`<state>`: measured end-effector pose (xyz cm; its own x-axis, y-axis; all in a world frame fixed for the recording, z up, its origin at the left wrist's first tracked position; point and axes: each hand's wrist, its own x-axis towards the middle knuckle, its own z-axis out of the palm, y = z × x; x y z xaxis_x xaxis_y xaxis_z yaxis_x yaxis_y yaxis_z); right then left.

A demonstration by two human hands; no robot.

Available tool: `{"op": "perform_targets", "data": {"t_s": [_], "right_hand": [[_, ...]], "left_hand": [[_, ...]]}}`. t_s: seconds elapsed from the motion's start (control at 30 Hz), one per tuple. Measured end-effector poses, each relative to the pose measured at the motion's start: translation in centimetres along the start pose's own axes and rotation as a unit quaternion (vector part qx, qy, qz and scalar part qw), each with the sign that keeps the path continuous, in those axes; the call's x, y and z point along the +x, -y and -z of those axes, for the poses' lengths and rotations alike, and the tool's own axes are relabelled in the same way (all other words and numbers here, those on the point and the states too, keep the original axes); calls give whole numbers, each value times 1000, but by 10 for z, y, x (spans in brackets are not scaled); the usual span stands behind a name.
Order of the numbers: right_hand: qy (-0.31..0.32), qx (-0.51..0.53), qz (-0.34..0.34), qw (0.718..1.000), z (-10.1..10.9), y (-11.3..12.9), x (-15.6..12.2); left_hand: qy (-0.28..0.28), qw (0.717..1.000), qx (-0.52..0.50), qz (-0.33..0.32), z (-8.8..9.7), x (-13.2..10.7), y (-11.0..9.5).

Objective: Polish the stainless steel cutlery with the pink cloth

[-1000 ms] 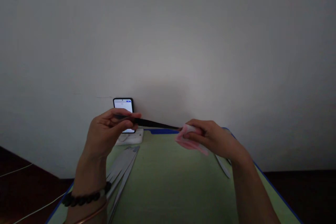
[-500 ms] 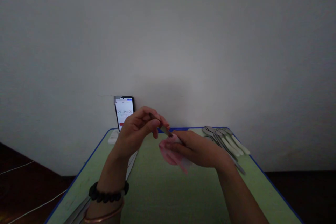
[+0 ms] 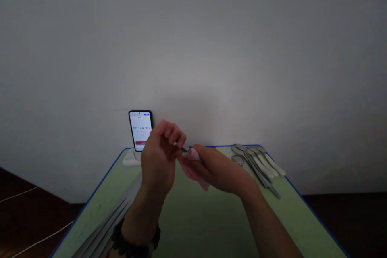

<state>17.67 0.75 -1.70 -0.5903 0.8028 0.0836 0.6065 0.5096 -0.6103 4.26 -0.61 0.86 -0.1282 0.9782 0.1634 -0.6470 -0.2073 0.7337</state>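
Note:
My left hand (image 3: 161,159) is raised over the far part of the table, wrist turned and fingers curled round one end of a flat metal piece of cutlery (image 3: 186,149). Only a short stretch of metal shows, so its kind is unclear. Beside it, my right hand (image 3: 216,167) is closed round a pink cloth (image 3: 193,171), which wraps the other end of the cutlery. A corner of the cloth hangs below my right fingers.
Several forks and spoons, some with white handles (image 3: 267,165), lie at the table's far right. Long flat silver cutlery (image 3: 104,225) lies at the left. A phone (image 3: 140,129) showing a timer stands on a white stand (image 3: 131,157) against the wall. The green table (image 3: 205,225) has a blue edge.
My left hand has rolled over at the wrist, its fingers curling in and hiding more of the cutlery. My right hand and the cloth have shifted slightly left and up.

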Motion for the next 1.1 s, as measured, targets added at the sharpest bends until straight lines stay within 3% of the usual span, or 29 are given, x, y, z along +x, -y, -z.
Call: {"op": "perform_targets", "data": {"t_s": [0.2, 0.37, 0.53, 0.77, 0.9, 1.1], "right_hand": [[56, 16, 3, 998, 11, -4, -4], [83, 19, -12, 996, 24, -15, -11], [92, 37, -40, 994, 34, -21, -19], [94, 25, -67, 993, 39, -24, -21], [86, 8, -73, 994, 39, -28, -21], [75, -13, -91, 993, 38, -31, -22]], "left_hand": [[-34, 994, -92, -52, 22, 10, -20], [-35, 991, -120, -57, 37, 15, -30], [-33, 986, -140, -87, 38, 12, -32], [-74, 975, -170, -122, 41, 15, -31], [-83, 975, -168, -116, 45, 17, -29], [-22, 987, -121, -100, 42, 13, -31]]}}
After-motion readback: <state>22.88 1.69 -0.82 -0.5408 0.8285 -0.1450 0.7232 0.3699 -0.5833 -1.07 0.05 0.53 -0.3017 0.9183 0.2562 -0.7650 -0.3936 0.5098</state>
